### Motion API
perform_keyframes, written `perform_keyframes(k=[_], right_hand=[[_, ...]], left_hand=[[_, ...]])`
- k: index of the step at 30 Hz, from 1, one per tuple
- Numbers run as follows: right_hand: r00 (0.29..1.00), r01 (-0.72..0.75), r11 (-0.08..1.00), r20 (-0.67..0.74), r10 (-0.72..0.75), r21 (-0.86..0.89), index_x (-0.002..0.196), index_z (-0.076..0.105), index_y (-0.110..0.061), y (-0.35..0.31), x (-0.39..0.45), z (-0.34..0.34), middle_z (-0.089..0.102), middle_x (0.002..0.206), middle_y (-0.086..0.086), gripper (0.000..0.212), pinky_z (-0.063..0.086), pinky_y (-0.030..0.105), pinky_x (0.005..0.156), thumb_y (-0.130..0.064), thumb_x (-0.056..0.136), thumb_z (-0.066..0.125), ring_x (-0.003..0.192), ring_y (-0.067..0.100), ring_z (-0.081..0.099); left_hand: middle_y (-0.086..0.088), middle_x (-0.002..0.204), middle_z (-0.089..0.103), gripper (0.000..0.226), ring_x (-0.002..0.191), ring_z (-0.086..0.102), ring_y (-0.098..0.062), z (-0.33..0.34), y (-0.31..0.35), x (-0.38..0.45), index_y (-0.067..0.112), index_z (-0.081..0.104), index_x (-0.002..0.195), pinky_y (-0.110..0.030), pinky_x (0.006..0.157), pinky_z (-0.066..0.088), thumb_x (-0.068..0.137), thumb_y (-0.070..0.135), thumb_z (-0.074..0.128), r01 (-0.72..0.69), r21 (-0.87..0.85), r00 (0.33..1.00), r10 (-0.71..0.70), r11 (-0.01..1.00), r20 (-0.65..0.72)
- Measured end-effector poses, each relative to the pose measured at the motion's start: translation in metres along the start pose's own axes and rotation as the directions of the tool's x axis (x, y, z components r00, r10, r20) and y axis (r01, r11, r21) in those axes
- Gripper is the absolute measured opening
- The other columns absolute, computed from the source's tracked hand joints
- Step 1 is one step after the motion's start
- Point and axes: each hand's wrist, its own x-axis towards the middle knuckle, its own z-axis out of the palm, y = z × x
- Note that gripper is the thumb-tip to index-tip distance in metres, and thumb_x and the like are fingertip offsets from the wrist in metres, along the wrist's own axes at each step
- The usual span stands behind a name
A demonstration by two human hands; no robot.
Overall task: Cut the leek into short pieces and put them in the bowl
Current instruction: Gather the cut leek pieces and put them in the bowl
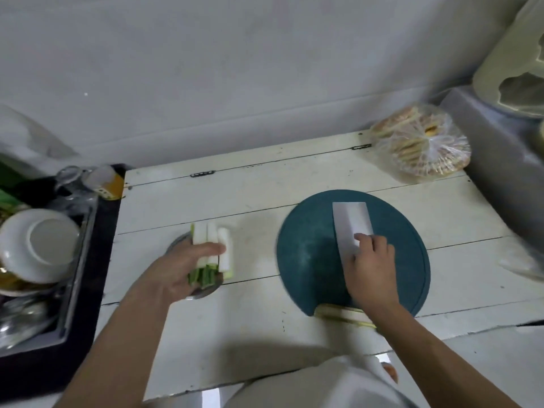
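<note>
The left hand (179, 267), left of centre in the frame, is closed around a bundle of leek pieces (210, 250), white ends pointing toward the top of the frame and green ends toward the bottom. It holds them directly over a small metal bowl (203, 293), of which only parts of the rim show beneath the hand. The right hand (371, 270), right of centre, lies on a cleaver (351, 226) that rests flat on a round dark-green cutting board (306, 254); its fingers press on the broad blade, and whether it grips the handle cannot be told. The blade points toward the top of the frame. A pale strip lies at the lower edge of the board under the right forearm, too blurred to identify. Board and bowl sit well apart on a white planked counter (259, 195). At the upper right of the counter lies a clear bag of flatbreads (424, 145). At the far left, a dark sink (85, 275) holds stacked white dishes (41, 244) and other blurred items.
</note>
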Motion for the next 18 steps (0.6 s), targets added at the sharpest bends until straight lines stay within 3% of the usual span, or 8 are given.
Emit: perform_keyframes(k=[2,5,7,10,12,14,15,18], right_hand=[[0.997,0.073,0.994,-0.001,-0.073,0.083,0.128,0.056,-0.005,-0.032,-0.003,-0.001,0.055,0.127,0.017,0.038,0.05,0.05,0.095,-0.012,0.091,0.061,0.112,0.035,0.047],[0.982,0.185,0.969,0.012,-0.189,0.166,0.131,0.057,-0.009,-0.062,-0.01,0.001,0.055,0.127,0.012,0.039,0.048,0.042,0.099,-0.014,0.093,0.061,0.115,0.029,0.048],[0.973,0.225,0.961,0.016,-0.23,0.16,0.128,0.059,-0.009,-0.066,-0.015,0.003,0.056,0.126,0.011,0.037,0.046,0.039,0.098,-0.014,0.092,0.062,0.115,0.028,0.049],[0.97,0.235,0.961,0.022,-0.241,0.145,0.125,0.061,-0.01,-0.062,-0.02,0.003,0.058,0.124,0.011,0.034,0.047,0.04,0.098,-0.013,0.091,0.064,0.114,0.029,0.05],[0.976,0.206,0.966,0.038,-0.214,0.153,0.124,0.062,-0.009,-0.055,-0.021,0.003,0.058,0.124,0.012,0.032,0.047,0.042,0.099,-0.012,0.092,0.063,0.115,0.029,0.049],[0.981,0.165,0.974,0.073,-0.178,0.155,0.125,0.061,-0.01,-0.05,-0.023,0.004,0.058,0.126,0.011,0.032,0.047,0.043,0.101,-0.013,0.094,0.061,0.116,0.028,0.048],[0.982,0.148,0.976,0.09,-0.164,0.158,0.126,0.061,-0.011,-0.049,-0.024,0.004,0.057,0.128,0.01,0.031,0.047,0.042,0.102,-0.014,0.095,0.06,0.118,0.027,0.047],[0.981,0.13,0.978,0.124,-0.151,0.166,0.128,0.06,-0.013,-0.048,-0.027,0.004,0.055,0.131,0.007,0.031,0.045,0.039,0.105,-0.016,0.097,0.057,0.121,0.025,0.045]], left_hand=[[-0.023,0.109,0.068,0.047,0.09,0.067,-0.036,-0.015,0.005,0.012,0.009,0.06,0.118,-0.049,0.078,0.055,0.075,0.006,0.078,-0.043,0.293,0.995,0.068,0.955,-0.077],[-0.015,0.114,0.062,0.053,0.1,0.061,-0.035,-0.007,-0.011,0.031,0.012,0.044,0.126,-0.039,0.08,0.048,0.082,0.021,0.072,0.053,0.755,0.924,0.255,0.654,-0.286],[-0.022,0.134,0.052,0.075,0.119,0.053,-0.04,0.005,-0.03,0.038,0.011,0.027,0.145,-0.042,0.092,0.043,0.088,0.039,0.066,0.113,0.847,0.908,0.292,0.52,-0.301],[-0.023,0.153,0.031,0.093,0.139,0.03,-0.041,0.006,-0.048,0.039,0.015,0.015,0.155,-0.049,0.113,0.028,0.086,0.055,0.063,0.075,0.843,0.891,0.344,0.532,-0.296],[-0.019,0.152,0.034,0.082,0.139,0.027,-0.038,-0.008,-0.043,0.032,0.016,0.026,0.154,-0.05,0.114,0.026,0.089,0.055,0.058,-0.006,0.838,0.806,0.498,0.545,-0.318],[-0.019,0.152,0.036,0.065,0.14,0.027,-0.038,-0.026,-0.04,0.028,0.018,0.034,0.152,-0.051,0.114,0.025,0.097,0.049,0.048,-0.025,0.81,0.735,0.56,0.586,-0.383],[-0.019,0.154,0.034,0.06,0.14,0.027,-0.039,-0.035,-0.04,0.028,0.019,0.034,0.153,-0.052,0.114,0.025,0.099,0.044,0.045,-0.01,0.777,0.74,0.527,0.63,-0.417],[-0.017,0.154,0.037,0.057,0.137,0.038,-0.04,-0.046,-0.049,0.034,0.027,0.027,0.156,-0.049,0.11,0.035,0.102,0.034,0.042,0.013,0.634,0.844,0.331,0.773,-0.421]])
